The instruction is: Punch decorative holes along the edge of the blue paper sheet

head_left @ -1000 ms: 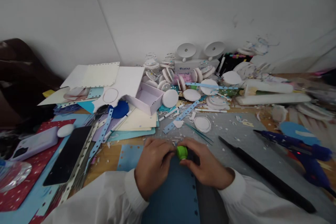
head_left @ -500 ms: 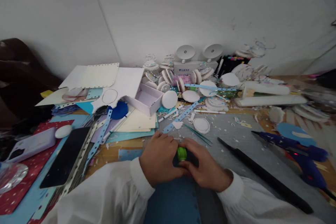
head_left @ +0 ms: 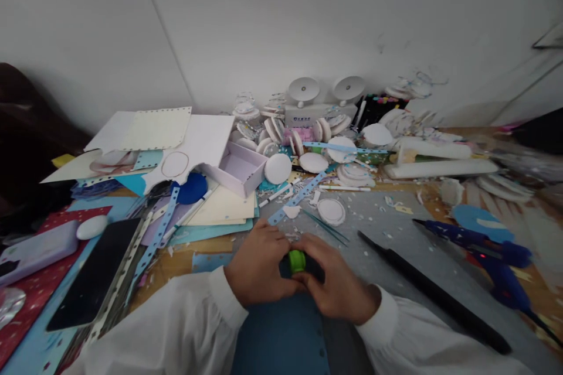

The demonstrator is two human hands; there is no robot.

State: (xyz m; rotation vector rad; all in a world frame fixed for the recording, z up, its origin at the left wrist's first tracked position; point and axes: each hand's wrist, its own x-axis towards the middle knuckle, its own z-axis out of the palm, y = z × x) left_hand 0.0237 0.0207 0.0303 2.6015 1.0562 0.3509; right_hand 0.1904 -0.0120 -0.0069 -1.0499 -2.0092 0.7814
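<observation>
"White sleeves extend from the lower edge; how are the hands posed?"

"Both are angled inward, backs upward, thumbs close together. The fingers of the left hand are bent and held side by side; whether they grip anything cannot be told. The right hand curves, pinching a green object between fingers and thumb."

"Describe that object and its position."

"It is small, rounded and bright lime, partly covered by the fingers. It sits between the hands, above a blue sheet, whose right margin bears a row of small dark marks."
</observation>
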